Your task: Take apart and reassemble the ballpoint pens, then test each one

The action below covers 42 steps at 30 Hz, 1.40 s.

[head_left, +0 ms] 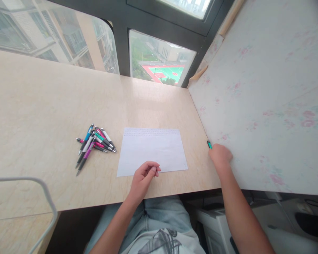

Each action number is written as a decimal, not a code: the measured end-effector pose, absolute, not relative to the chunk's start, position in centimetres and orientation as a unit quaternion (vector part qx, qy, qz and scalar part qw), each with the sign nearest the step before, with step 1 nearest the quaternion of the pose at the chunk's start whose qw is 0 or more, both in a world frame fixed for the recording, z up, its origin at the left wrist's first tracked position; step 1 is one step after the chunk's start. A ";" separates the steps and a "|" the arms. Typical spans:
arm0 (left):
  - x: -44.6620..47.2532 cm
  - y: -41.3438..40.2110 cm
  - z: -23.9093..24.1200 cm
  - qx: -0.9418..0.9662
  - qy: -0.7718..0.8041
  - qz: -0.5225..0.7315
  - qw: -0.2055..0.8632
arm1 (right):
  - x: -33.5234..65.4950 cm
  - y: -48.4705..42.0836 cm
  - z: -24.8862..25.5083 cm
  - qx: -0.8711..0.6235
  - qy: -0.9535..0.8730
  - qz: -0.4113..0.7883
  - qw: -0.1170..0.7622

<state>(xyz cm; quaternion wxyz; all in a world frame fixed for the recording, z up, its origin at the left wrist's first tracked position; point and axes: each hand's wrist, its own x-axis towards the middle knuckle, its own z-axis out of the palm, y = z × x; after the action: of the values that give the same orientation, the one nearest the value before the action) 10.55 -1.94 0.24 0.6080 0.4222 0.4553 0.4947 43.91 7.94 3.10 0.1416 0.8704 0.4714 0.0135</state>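
A sheet of white paper (153, 150) lies on the tabletop in front of me, with rows of small faint writing along its top edge. My left hand (144, 176) rests over the paper's near edge, fingers curled and thumb pressed toward them; I see nothing held there. At the right end of the table, beside the wall, my right hand (220, 156) is closed around a green pen (209, 144). Only one end of that pen shows past the fingers. Left of the paper lies a loose pile of several pens (96, 143) in blue, white, green, pink and purple.
A floral-papered wall (267, 106) bounds the table (55, 106) on the right. Dark window frames (123, 42) stand at the back. A grey curved tube (46, 192) crosses the lower left corner. My legs are under the near edge.
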 end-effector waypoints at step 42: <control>10.5 -2.0 0.3 0.411 0.449 0.503 0.613 | 40.2 3.8 1.8 0.857 0.515 0.018 -0.012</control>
<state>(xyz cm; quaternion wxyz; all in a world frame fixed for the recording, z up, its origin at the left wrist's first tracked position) 10.54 -1.97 0.33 0.6133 0.4110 0.4494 0.5029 40.20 3.76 1.80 -0.0125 0.8566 0.5155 0.0183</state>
